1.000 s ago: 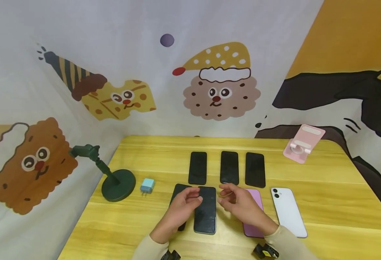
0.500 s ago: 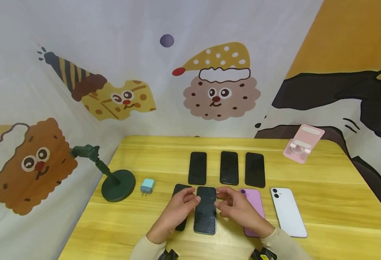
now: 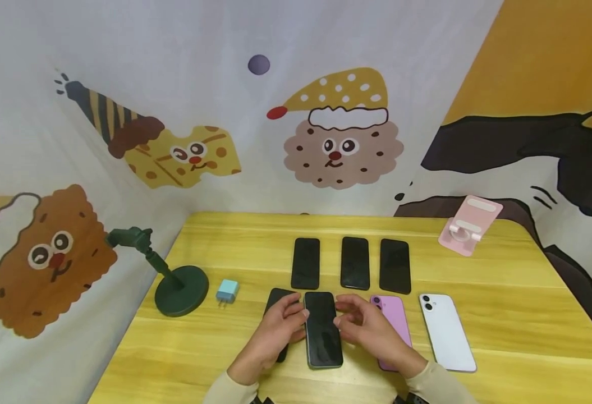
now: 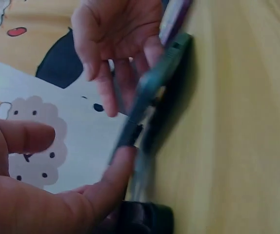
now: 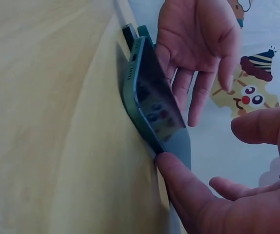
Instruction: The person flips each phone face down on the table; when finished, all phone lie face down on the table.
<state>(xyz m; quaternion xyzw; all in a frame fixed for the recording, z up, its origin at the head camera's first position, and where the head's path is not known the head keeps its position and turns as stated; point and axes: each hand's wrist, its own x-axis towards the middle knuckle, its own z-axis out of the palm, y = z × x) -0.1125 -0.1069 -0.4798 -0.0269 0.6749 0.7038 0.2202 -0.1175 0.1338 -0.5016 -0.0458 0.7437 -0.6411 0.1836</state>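
The glossy black-faced, green-edged rectangular smartphone (image 3: 323,331) is between the left hand (image 3: 278,324) at nine o'clock and the right hand (image 3: 371,328) at three, both loosely uncurled at its edges, and could slip if pressed unevenly.

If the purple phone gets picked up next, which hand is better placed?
Probably the right hand: in the head view it partly overlaps the purple phone, while the left hand is farther off, with the centre black phone in between.
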